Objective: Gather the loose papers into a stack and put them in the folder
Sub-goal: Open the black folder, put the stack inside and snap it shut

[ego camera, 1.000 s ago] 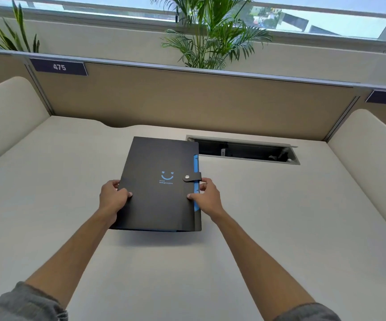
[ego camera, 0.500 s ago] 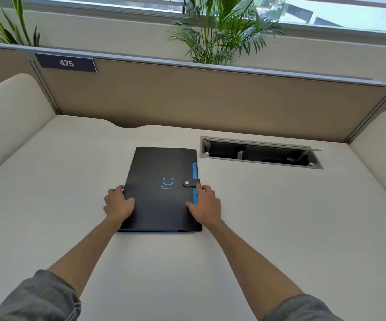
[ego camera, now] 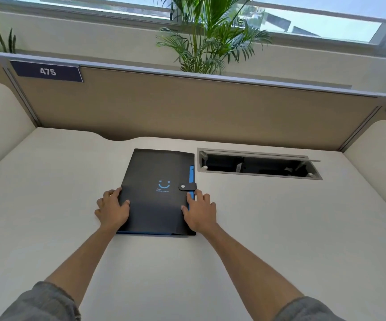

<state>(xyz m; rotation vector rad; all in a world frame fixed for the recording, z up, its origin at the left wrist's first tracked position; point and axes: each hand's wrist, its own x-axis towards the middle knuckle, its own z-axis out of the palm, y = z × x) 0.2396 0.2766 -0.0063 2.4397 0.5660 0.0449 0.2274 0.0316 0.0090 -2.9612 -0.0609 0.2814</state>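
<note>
Lowered flat onto the tabletop (ego camera: 280, 228) now, the snapped-shut folder (ego camera: 157, 193) lies at twelve o'clock; my left hand (ego camera: 113, 208) and right hand (ego camera: 200, 210) rest spread on its edges, steadying it.

A black folder (ego camera: 155, 181) with a blue smile mark lies on a cream desk (ego camera: 280, 228).

a black folder (ego camera: 157, 191) lay flat and closed on a cream desk (ego camera: 280, 239), its snap strap (ego camera: 188, 186) fastened over the right edge, where a blue strip showed. a blue smile mark sat on the cover. the left hand (ego camera: 113, 209) rested on the folder's left edge, fingers spread. the right hand (ego camera: 200, 210) rested on its right edge, fingers fairly straight. just right of the folder was an open cable hatch (ego camera: 259, 164). a tan partition (ego camera: 187, 112) carried a sign reading 475 (ego camera: 47, 71), with a palm plant (ego camera: 210, 38) behind it.
</note>
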